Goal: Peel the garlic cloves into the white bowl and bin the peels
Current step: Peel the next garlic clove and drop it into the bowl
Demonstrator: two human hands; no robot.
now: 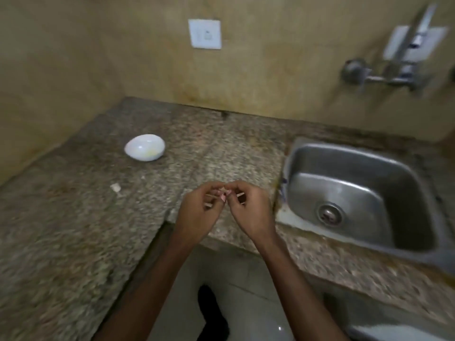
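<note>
Closest to the camera there's a dark shoe point(209, 311) on the pale floor, with both forearms reaching out over it toward the corner of the speckled granite counter point(73, 230). The left hand point(197, 210) and right hand point(248, 210) meet just above the counter edge. Fingers on both are curled in, and the tips of both pinch the same small pale garlic clove point(223, 195), which is pretty blurry tbh. A bit left of the hands, a lone peel scrap point(115, 187) lies on the stone. Further back on the left sits the white bowl point(144, 147), well apart from the hands, with something yellowish inside that I can't make out. The steel sink point(369, 168) is set in the counter on the right. On the back wall there's a white socket plate point(204, 33) and a metal tap point(394, 77) above the sink.
</note>
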